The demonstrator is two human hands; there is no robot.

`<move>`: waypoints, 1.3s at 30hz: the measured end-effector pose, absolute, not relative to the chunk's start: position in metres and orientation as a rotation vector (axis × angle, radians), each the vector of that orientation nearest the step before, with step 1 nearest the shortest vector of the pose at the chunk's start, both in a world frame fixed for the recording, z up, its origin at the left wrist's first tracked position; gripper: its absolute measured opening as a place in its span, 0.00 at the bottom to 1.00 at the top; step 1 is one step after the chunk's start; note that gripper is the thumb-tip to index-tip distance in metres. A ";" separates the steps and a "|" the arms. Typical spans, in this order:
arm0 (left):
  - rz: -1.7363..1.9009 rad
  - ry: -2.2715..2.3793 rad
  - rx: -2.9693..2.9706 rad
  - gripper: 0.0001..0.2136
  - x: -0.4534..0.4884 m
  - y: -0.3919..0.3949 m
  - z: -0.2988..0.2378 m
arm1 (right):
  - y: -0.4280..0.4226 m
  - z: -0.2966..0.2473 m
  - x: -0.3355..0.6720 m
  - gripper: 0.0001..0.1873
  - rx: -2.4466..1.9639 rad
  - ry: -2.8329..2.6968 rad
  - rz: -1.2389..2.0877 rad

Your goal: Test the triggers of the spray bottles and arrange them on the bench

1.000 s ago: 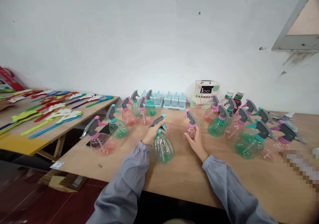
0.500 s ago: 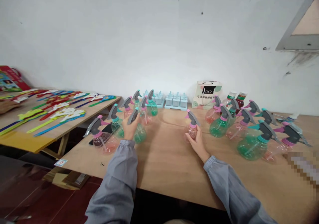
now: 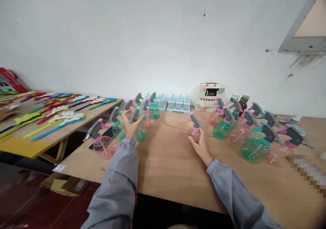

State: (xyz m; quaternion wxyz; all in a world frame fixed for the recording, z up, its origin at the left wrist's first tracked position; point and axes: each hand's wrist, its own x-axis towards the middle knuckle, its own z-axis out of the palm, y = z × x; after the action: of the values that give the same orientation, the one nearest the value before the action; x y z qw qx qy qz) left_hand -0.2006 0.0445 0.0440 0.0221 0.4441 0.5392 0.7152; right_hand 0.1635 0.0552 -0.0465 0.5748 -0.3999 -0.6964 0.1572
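Observation:
At the left cluster, my left hand (image 3: 131, 124) has its thumb and fingers spread around the grey trigger head of a green spray bottle (image 3: 141, 133), which stands on the table. My right hand (image 3: 200, 143) is wrapped around the lower right side of a pink spray bottle (image 3: 195, 132), upright near the table's middle, its pink nozzle pointing up and left. Left of my left wrist stands another pink spray bottle (image 3: 105, 147). More pink and green bottles are close behind my left hand, partly hidden by it.
Several spray bottles, among them a green one (image 3: 254, 151), crowd the right side. Pale blue ice-pop moulds (image 3: 178, 104) and a paper bag (image 3: 209, 98) stand along the wall. The left table (image 3: 33, 147) holds colourful hand-shaped plastic sticks. A dark phone-like object (image 3: 109, 132) lies behind the leftmost bottle.
My left hand has loosened from the green spray bottle's head and its fingers have spread. My right hand stays on the pink bottle. The view has shifted slightly.

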 end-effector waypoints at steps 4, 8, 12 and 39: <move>2.432 1.469 1.508 0.49 -0.206 0.041 0.040 | 0.054 -0.045 0.164 0.33 -0.948 -1.633 0.381; 2.735 1.558 1.605 0.51 -0.199 0.026 0.040 | 0.052 -0.044 0.164 0.33 -0.947 -1.644 0.385; 2.971 1.568 1.832 0.41 -0.154 0.003 0.045 | 0.050 -0.045 0.163 0.33 -0.934 -1.660 0.361; 1.537 0.976 1.333 0.15 -0.035 -0.012 0.066 | 0.099 -0.019 0.263 0.41 -1.332 -1.206 -0.266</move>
State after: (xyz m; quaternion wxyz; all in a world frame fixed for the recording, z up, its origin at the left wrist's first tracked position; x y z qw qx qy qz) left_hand -0.0352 -0.0119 0.0663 0.4282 0.5340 0.3908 0.6154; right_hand 0.2626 0.0991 -0.0188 0.6150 -0.5782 -0.5236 -0.1156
